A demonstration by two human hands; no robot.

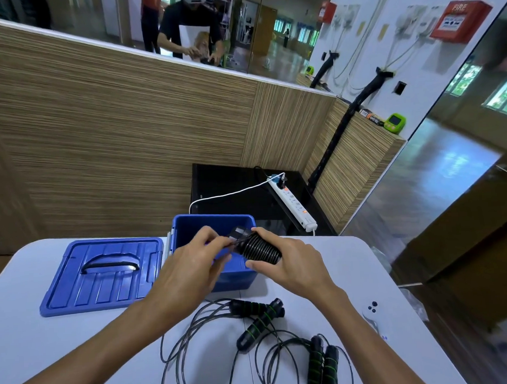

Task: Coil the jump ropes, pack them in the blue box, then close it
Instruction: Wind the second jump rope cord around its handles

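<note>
A coiled jump rope (259,246), its black cord wound tightly round its handles, is held over the open blue box (187,223). My right hand (287,260) grips the bundle from the right. My left hand (191,262) pinches the cord's end at the bundle's left side. The box's blue lid (105,273) lies flat on the white table (35,346), left of the box. Two uncoiled jump ropes lie on the table nearer to me: one with its black-and-green handles crossed (259,318), another with handles side by side (322,366). Their cords loop loosely.
Behind the table stands a black cabinet (232,192) with a white power strip (293,204) and a white cable. A wood-panelled wall and a mirror rise beyond. A small white device (372,307) lies at the table's right edge.
</note>
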